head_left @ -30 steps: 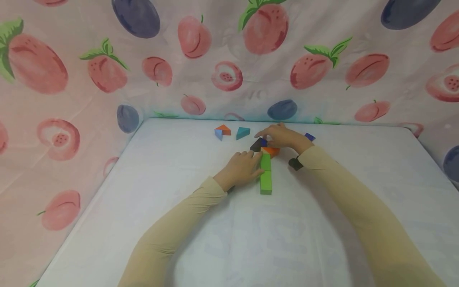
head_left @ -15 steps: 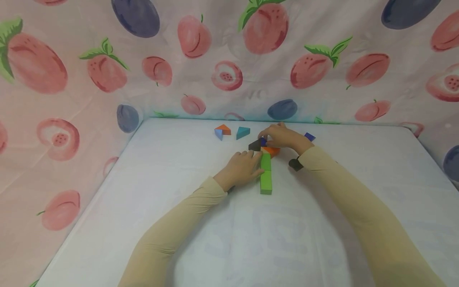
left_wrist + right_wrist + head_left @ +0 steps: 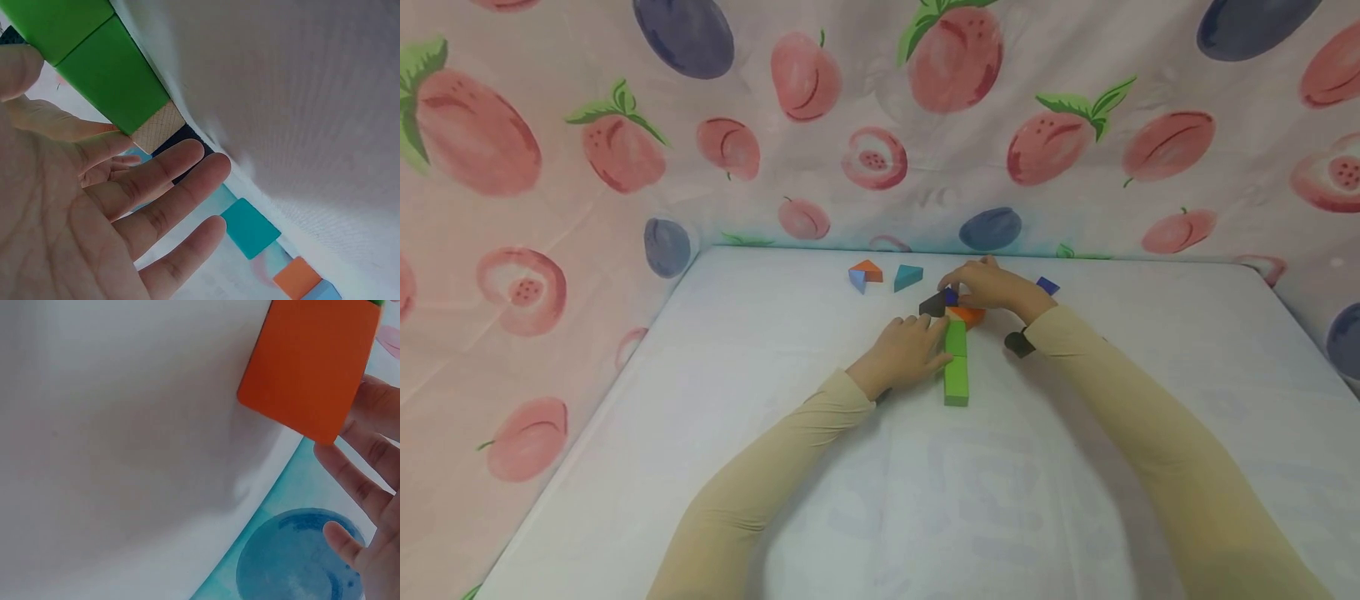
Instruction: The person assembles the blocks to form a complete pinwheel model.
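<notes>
Two green blocks (image 3: 957,383) lie end to end, with a bare-wood block (image 3: 159,128) at their far end. Along their left side rests my left hand (image 3: 902,354), its fingers extended; the thumb touches the green blocks and a fingertip reaches the wood end. At the far end my right hand (image 3: 988,283) bends over a dark blue block (image 3: 952,296), thumb and fingers on either side in a pinch. A black block (image 3: 933,304) sits just left of it, near the right fingertips. An orange block (image 3: 968,317) lies under the right hand, largely filling the right wrist view's top.
Farther left lie a teal block (image 3: 909,277), an orange triangular block (image 3: 868,271) and a light blue one (image 3: 858,281). By the right wrist are a blue piece (image 3: 1048,286) and a dark piece (image 3: 1018,343). A fruit-print cloth (image 3: 880,125) hangs behind the white table (image 3: 925,517).
The black block has turned and shifted slightly left. My right fingers have drawn in a little toward the dark blue block. My left hand stays where it was.
</notes>
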A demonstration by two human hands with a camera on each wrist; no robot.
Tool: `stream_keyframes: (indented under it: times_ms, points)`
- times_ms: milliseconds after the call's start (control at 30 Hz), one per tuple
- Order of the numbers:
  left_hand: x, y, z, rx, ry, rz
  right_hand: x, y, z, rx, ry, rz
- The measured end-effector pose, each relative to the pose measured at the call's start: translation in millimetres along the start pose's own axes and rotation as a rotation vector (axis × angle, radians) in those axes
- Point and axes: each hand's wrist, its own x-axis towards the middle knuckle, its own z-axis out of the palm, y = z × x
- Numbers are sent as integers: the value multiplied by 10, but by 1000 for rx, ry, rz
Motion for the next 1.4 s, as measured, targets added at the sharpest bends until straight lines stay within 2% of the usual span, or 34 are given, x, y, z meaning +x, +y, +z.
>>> stream_keyframes:
  times_ms: [200, 433, 667, 833, 1133, 1300, 1400]
  points:
    - [24, -6, 32, -5, 0, -2, -86, 28, -18, -22, 36, 31]
    - [9, -20, 27, -26, -11, -9, -303, 48, -2, -72, 122, 31]
    - [-19, -30, -4, -41, -25, -10, -336, -14, 29, -56, 187, -30]
    - [-10, -25, 10, -38, -11, -1, -194, -87, 5, -65, 158, -88]
    - [-10, -22, 31, -33, 3, 6, 93, -180, -6, -72, 30, -140]
    - [-9, -21, 29, -32, -2, 0, 200, -238, -28, -83, -41, -129]
    - [-3, -20, 39, -25, -4, -8, 235, -245, -36, -81, -39, -89]
